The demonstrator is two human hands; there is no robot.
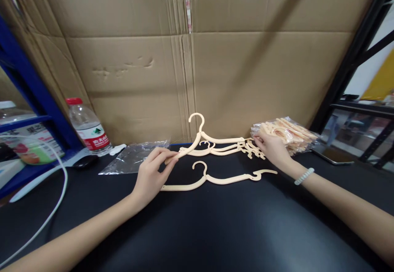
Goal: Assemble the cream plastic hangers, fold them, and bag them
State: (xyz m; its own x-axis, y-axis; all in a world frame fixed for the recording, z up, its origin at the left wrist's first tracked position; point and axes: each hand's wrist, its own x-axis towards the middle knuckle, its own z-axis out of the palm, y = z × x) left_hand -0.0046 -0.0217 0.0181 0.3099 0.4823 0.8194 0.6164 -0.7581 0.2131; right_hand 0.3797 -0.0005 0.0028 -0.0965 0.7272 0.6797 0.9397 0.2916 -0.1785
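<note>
While hangers (286,129) fill the bag (311,137) — the bottle (92,128) stands capped.

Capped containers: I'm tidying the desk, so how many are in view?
2: a red-capped bottle before the cardboard, left, and a white-capped container farther left, partly behind the blue frame. More may be hidden.

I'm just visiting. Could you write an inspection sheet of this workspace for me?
Surface: matte black tabletop.
Job's things: raised cream plastic hanger; another cream hanger lying in front; more cream hangers behind; clear bag of cream pieces, right.
Clutter: red-capped clear bottle, flat clear plastic bag, small black rounded object, all left.
Grippers: none; bare hands. Left hand pinches the raised hanger; right hand beside the bag of pieces, grip unclear.
Cables: white cable, left.
Surroundings: brown cardboard panels, blue frame, black rack.
</note>
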